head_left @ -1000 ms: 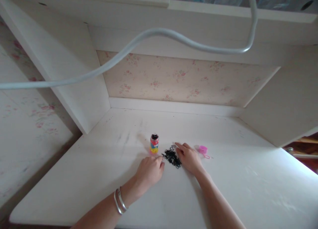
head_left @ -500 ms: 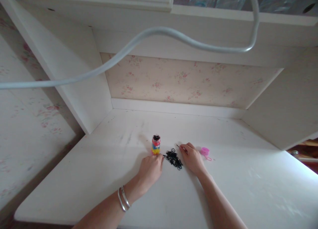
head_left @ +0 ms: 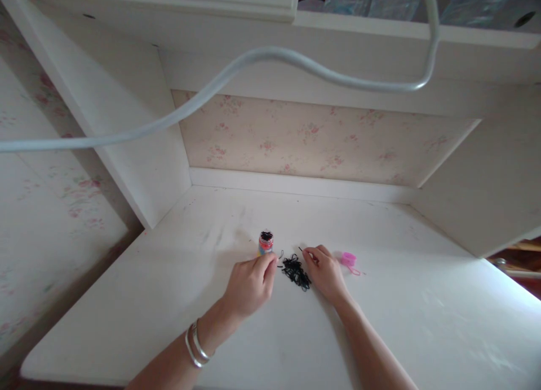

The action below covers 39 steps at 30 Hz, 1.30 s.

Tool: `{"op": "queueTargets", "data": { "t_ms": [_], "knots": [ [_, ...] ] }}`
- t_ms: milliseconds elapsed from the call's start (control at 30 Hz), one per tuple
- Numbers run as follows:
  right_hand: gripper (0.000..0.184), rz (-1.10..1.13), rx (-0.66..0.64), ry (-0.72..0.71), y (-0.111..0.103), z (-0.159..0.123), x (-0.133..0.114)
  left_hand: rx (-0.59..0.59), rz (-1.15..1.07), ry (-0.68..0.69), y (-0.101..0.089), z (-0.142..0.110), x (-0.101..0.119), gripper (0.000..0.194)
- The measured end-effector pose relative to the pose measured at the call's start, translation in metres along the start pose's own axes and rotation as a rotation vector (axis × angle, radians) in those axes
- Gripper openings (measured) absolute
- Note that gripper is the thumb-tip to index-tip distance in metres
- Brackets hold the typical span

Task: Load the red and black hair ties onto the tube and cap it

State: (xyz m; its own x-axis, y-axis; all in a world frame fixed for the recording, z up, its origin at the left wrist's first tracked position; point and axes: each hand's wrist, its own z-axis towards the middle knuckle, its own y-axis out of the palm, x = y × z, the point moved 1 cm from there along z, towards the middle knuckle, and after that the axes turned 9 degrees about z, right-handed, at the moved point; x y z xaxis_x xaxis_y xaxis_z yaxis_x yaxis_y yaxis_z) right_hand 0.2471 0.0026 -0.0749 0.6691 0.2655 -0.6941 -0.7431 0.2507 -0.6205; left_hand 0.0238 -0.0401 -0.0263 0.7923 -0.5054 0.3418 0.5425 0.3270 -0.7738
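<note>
My left hand is closed in a pinch on a thin black rubber band, whose loop sticks out past the fingertips. Just behind it stands a small bottle with a colourful label, uncapped and with black bands showing at its mouth; the hand hides its lower part. A loose pile of black rubber bands lies between my hands. To the right of the pile, my right hand rests on the table, its fingertips pinched on another black band, of which only a short end shows.
A pink cap with a loop lies right of my right hand on the white desk. Overhead a pale cable crosses the view. A shelf above holds plastic bottles. White side panels flank the desk.
My left hand has risen from the table and shifted slightly left, lifting a black band, and now covers the bottle's lower part. My right hand has barely moved.
</note>
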Motion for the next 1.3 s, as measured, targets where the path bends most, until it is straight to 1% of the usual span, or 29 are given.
{"op": "queueTargets", "data": {
  "t_ms": [100,133,200,333,533,767,933,1000,1067,1133,1233,1300],
  "knots": [
    [0.038,-0.006,-0.002,-0.012,0.001,0.0,0.001,0.186,-0.069,-0.012,-0.007,0.004,-0.007,0.017],
    [0.038,-0.009,-0.003,-0.014,0.002,0.0,0.001,0.231,-0.077,-0.033,-0.009,0.007,-0.01,0.017],
    [0.039,-0.02,-0.009,-0.012,0.002,0.0,0.001,0.276,-0.083,-0.089,-0.013,0.012,-0.013,0.018],
    [0.041,-0.046,-0.021,-0.009,0.003,0.0,0.0,0.25,-0.062,-0.181,-0.019,0.022,-0.015,0.021],
    [0.039,-0.027,-0.032,-0.008,0.002,0.0,-0.001,0.211,-0.014,-0.218,-0.019,0.025,-0.017,0.025],
    [0.038,-0.03,-0.029,-0.016,0.002,0.0,0.001,0.186,-0.008,-0.212,-0.017,0.023,-0.017,0.027],
    [0.037,-0.023,-0.023,-0.012,0.002,-0.001,0.001,0.22,-0.031,-0.194,-0.018,0.019,-0.014,0.024],
    [0.037,-0.005,-0.015,-0.002,0.002,-0.001,0.001,0.227,-0.055,-0.162,-0.017,0.015,-0.011,0.021],
    [0.036,0.033,0.006,0.014,0.001,0.0,0.001,0.196,-0.058,-0.103,-0.016,0.011,-0.005,0.02],
    [0.035,0.086,0.047,0.032,-0.001,0.001,-0.002,0.116,-0.026,-0.043,-0.013,0.007,0.0,0.019],
    [0.032,0.155,0.11,0.008,-0.005,0.003,-0.019,-0.073,0.062,-0.002,-0.006,0.002,0.009,0.022],
    [0.03,0.194,0.093,-0.055,-0.009,0.005,-0.04,-0.197,0.124,0.006,0.0,0.0,0.013,0.024]
  ]
}}
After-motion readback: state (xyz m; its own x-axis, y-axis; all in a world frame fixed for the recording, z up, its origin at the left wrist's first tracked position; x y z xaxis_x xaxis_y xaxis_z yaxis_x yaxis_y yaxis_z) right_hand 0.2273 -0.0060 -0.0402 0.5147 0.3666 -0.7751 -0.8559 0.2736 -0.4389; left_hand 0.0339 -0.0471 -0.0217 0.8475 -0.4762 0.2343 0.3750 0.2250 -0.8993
